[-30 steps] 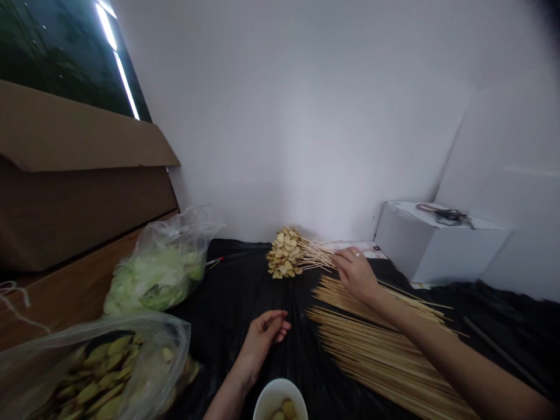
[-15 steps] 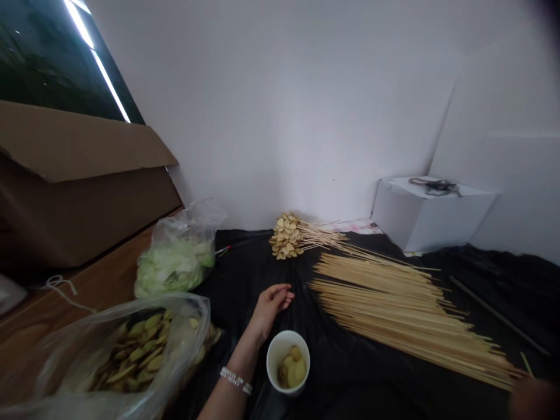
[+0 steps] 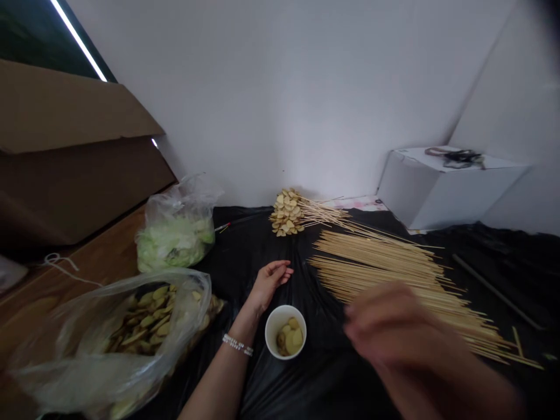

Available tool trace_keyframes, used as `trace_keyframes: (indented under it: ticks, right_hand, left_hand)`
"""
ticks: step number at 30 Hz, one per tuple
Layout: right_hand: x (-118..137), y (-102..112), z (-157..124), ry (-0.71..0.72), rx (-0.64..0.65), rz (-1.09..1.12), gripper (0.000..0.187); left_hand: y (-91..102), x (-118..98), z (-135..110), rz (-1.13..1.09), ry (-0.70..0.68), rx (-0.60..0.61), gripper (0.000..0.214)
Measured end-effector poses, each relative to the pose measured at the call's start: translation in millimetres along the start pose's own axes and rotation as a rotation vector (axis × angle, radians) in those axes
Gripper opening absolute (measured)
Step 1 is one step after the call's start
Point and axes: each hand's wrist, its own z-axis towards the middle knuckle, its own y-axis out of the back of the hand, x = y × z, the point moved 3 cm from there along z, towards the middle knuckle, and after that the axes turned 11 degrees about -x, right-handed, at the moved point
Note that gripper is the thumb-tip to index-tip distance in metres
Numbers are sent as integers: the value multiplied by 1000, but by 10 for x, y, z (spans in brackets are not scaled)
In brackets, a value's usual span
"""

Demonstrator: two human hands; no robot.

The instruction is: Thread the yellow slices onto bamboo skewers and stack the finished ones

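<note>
My left hand [image 3: 272, 281] rests over the black sheet with its fingers pressed together against the thumb; whatever they may hold is hidden. Just below it stands a white paper cup [image 3: 270, 344] with several pale slices [image 3: 290, 336] inside, like potato slices. At the right, my right hand [image 3: 389, 321] is smeared by motion above the near side of a wide spread of thin wooden skewers [image 3: 371, 251]. Its fingers cannot be made out. Skewers with slices on their ends [image 3: 286, 213] lie bundled against the wall, beyond my left hand.
On the left, an open clear plastic bag [image 3: 184, 344] holds many slices. Behind it stands a tied bag of pale green leafy pieces [image 3: 175, 239], beside a large cardboard box [image 3: 79, 181]. A white box [image 3: 420, 192] with a dark tangled item on top stands at the back right.
My right hand has come in from the lower right corner toward the middle, over the skewers. My left hand keeps its place by the cup. The whole view has shifted slightly downward.
</note>
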Motion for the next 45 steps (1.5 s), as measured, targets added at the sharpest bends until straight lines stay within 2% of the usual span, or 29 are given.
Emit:
trace_keyframes:
  ticks: [3,5,7,11,15,17,22,26,30,34,37,40,42,45]
  right_hand:
    - [-465,-409,342,-101,63,-51,23]
    - [-752,-600,305,-164,146,-78,26]
    - [-923,-690,149,-229,290,-57,37]
    - [-909,-688,-90,-332,580,40,68]
    - [-779,-735,-134,-355,707,62,75]
    - [-755,-803,-182,-333,747,57,73]
    - [-797,-923,-353,-251,778,-29,52]
    - [-819,-930,-391,-233,760,-54,55]
    - [-830,-927,-390,-242,719,-74,52]
    - [-863,-944,-417,-236,706,-93,54]
    - [-898,-960,-440,-227,693,-103,57]
    - [-942,-973,-456,-236,691,-103,58]
    - [-961,-969,-447,-238,690,-93,58]
    - [-948,-934,-388,-232,717,-70,63]
  left_hand:
    - [15,-5,-11,-23,16,-1,36]
    - [22,-11,-16,-40,30,6,35]
    - [24,-14,-15,-39,49,23,35]
    - [17,-13,2,-15,79,67,32]
    - [-2,-6,20,-19,108,64,28]
    - [-13,-4,22,-23,135,47,26]
    - [9,-53,45,-84,216,14,22]
    - [74,-167,101,-160,346,-20,16]
    - [89,-427,156,-223,361,-50,14]
    - [96,-827,140,-392,347,-31,19]
    - [174,-1111,-20,-321,270,-69,21]
    - [300,-1201,-382,-51,105,-116,22]
    - [399,-1093,-695,125,-50,-155,35]
    - [512,-715,-1127,296,-238,-159,66]
